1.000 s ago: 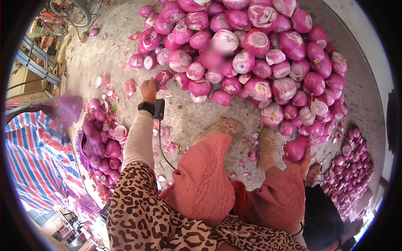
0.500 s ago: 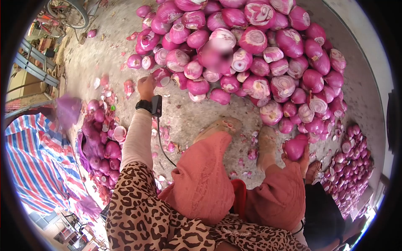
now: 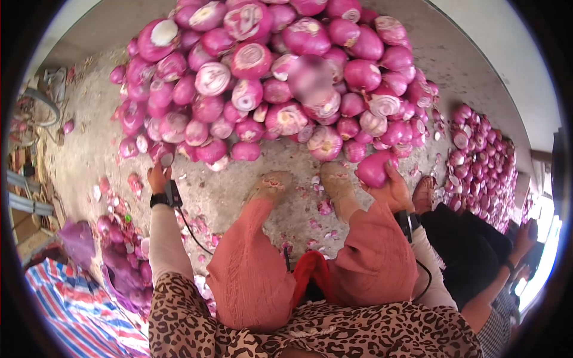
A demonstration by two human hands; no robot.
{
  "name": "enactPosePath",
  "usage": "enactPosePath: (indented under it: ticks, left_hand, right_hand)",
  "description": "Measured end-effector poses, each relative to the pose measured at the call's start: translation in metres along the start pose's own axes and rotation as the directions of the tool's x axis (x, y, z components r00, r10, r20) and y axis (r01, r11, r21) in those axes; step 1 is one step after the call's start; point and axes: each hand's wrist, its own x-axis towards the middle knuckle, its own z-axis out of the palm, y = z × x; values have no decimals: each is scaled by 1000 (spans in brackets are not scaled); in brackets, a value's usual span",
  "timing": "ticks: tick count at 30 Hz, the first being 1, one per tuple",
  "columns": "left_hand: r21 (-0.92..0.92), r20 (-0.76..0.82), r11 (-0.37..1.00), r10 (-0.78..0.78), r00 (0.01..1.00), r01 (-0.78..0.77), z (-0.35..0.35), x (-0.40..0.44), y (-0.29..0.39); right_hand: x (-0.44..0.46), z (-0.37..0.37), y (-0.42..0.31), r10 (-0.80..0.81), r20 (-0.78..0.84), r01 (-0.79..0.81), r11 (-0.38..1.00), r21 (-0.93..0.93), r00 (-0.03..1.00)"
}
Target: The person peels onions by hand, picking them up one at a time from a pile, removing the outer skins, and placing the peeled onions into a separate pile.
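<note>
On the left, my left hand [image 3: 159, 180] is closed at the lower left edge of the big onion pile [image 3: 277, 89]. Its fingertips are on a red onion [image 3: 162, 154] that shows a pale cut face; part of the grip is hidden by the back of the hand. My right hand [image 3: 392, 192] holds a large, smooth red onion [image 3: 374, 169] above the ground, just in front of the pile's lower right side. Many onions in the pile have pale cut ends.
A purple net bag of onions [image 3: 122, 268] and a striped sheet [image 3: 77, 310] lie at lower left. My feet [image 3: 271, 186] stand between my hands, among onion skins. At right are another onion heap [image 3: 483, 167] and another person's arm [image 3: 492, 286].
The head view has swung toward the right, bringing my right forearm into sight. The right hand has lifted its onion nearer the pile. The left hand's onion has turned slightly.
</note>
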Motion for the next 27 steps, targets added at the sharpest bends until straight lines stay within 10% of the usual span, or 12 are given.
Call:
enactPosePath:
  ticks: [1, 2, 4, 10, 13, 15, 17, 21, 22, 23, 27]
  left_hand:
    - [-242, -50, 967, -91, 995, 76, -3, 11, -17]
    - [-11, -25, 997, 75, 997, -75, -3, 17, -38]
    - [-426, -96, 878, -281, 955, 216, 15, -18, 26]
    - [-485, -157, 824, -412, 898, 293, 32, -29, 42]
    - [-487, -117, 810, -430, 895, 326, 31, -32, 40]
    - [-454, -110, 819, -444, 890, 352, 30, -30, 26]
    - [-489, -99, 794, -463, 881, 363, 32, -32, 15]
    - [-544, 41, 726, -479, 877, 422, 50, -61, 40]
    - [-324, 135, 908, -235, 963, 267, 33, -23, -43]
    - [-502, 58, 774, -416, 908, 386, 65, -83, 69]
    - [-507, 174, 801, -267, 948, 318, 89, -114, 120]
  right_hand:
    - [3, 4, -7, 44, 102, -51, 996, 67, 994]
    - [5, 6, -12, 26, 101, -33, 997, 73, 995]
    - [13, 15, -17, -61, 178, 78, 992, -96, 982]
    - [29, 80, -33, -107, 259, 202, 904, -376, 960]
    - [35, 125, -43, -195, 353, 394, 624, -675, 915]
    - [41, 155, -49, -272, 492, 512, 5, -859, 827]
    - [67, 159, -43, -375, 759, 669, -364, -648, 532]
    - [90, 181, -34, -305, 857, 530, -684, -501, 416]
    - [103, 179, -30, -270, 879, 448, -779, -440, 393]
    - [109, 175, -28, -246, 893, 394, -830, -394, 377]
    - [123, 161, -22, -178, 852, 412, -814, -408, 492]
